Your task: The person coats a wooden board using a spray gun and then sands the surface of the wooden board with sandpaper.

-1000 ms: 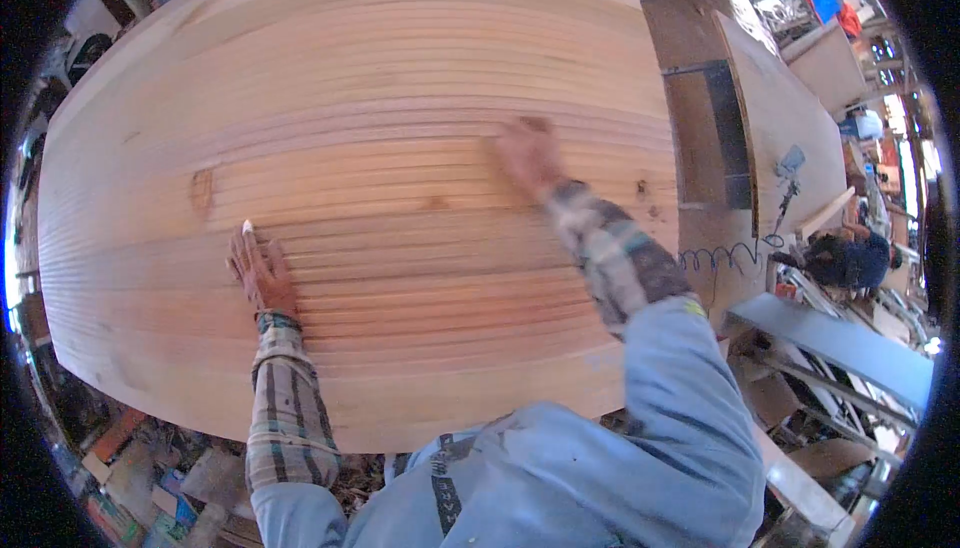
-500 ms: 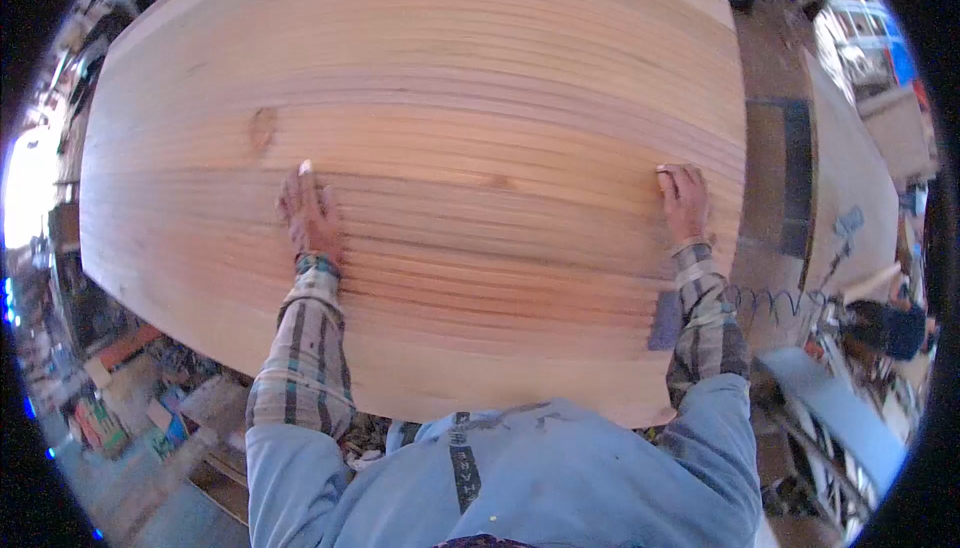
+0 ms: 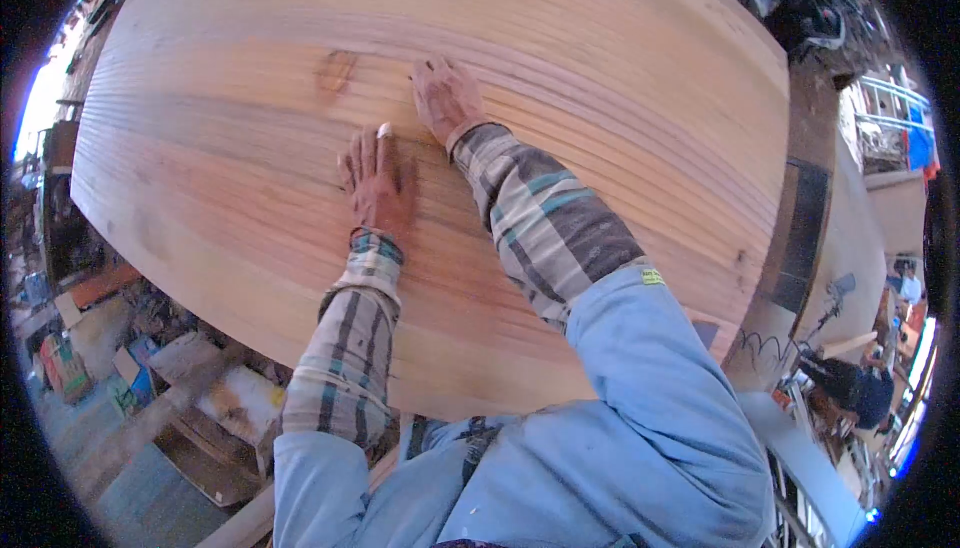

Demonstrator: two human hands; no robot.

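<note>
A broad wooden panel (image 3: 600,198) with striped grain lies under both hands. My left hand (image 3: 378,188) rests on it with its fingers stretched out and slightly apart, holding nothing; one fingertip looks white. Just ahead and to the right, my right hand (image 3: 447,98) presses on the wood with its fingers bent and close together. Whatever may be under those fingers is hidden. A brown knot (image 3: 336,72) shows in the grain left of the right hand. Near the panel's right edge, partly covered by my sleeve, lies a small grey-purple flat patch (image 3: 705,333).
Beyond the right edge stand a pale board (image 3: 850,238) and a dark coiled hose (image 3: 765,350). Another person (image 3: 855,388) in dark clothing is at the far right. Boxes and wood pieces (image 3: 185,358) clutter the lower left.
My right hand has swept left across the panel, from near its right edge to beside my left hand. The view has turned and shifted. My left hand stays flat on the wood.
</note>
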